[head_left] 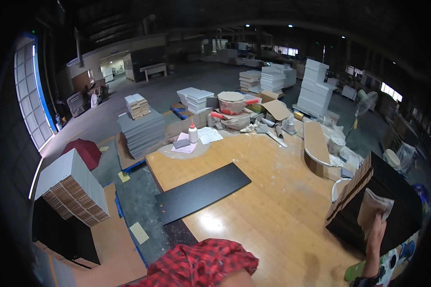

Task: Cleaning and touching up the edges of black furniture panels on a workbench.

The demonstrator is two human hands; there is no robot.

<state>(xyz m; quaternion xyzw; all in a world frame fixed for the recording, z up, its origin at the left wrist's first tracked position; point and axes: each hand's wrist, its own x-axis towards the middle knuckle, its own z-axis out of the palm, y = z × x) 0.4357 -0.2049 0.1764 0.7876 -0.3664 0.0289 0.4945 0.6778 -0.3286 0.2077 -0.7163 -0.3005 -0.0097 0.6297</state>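
Note:
At the right, my right hand [376, 229] reaches up to a stack of black boards [352, 220] that leans at the table's edge. A pale beige cloth [372, 210] lies against the front board, and my fingers grip it there. The cloth hides part of the hand. A single black board [203, 191] lies flat on the wooden table [268, 210], with small holes near its left end. My left hand is not in view; only a red and black checked sleeve [201, 260] and some bare arm show at the lower edge.
On the far side of the table stand a white glue bottle [193, 134], a tub [232, 103], and an open cardboard box [277, 110]. Stacks of grey boards [141, 131] and white-topped boards [74, 186] stand left. A fan [366, 103] is behind right.

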